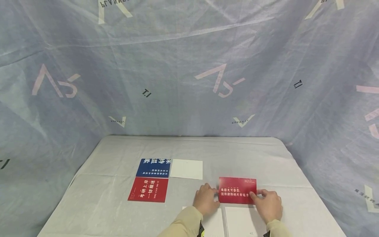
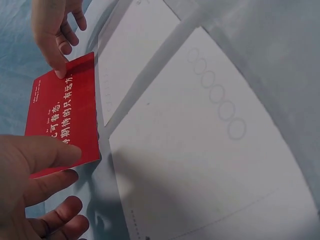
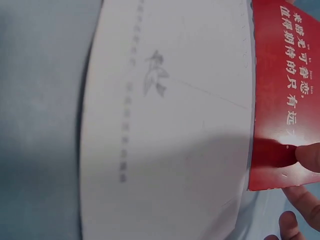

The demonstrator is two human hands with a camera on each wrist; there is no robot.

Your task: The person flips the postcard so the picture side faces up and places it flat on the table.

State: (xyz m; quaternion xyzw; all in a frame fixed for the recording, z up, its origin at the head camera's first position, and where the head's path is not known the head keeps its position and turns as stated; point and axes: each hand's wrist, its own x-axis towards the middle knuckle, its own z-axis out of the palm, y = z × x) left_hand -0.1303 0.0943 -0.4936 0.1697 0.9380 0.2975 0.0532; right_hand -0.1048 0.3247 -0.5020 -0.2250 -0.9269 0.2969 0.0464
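Note:
A red postcard [image 1: 238,185] with white Chinese lettering is held slightly raised between both hands. My left hand [image 1: 205,200] pinches its left edge, thumb above and a finger beneath in the left wrist view. At the opposite edge my right hand [image 1: 269,204] pinches the lower right corner, the thumb [image 3: 307,156] lying on the printed face. Just below the held card, two white cards [image 1: 215,224] [image 1: 240,220] lie side by side, nearer to me. Printed circles show on one white card [image 2: 200,150] in the left wrist view.
To the left lie a blue card [image 1: 153,168] and another red card [image 1: 148,190], lettered in white and turned sideways. A white card [image 1: 186,169] is beside the blue one. Grey cloth [image 1: 97,197] covers the table, and a printed fabric sheet [image 1: 177,98] hangs behind.

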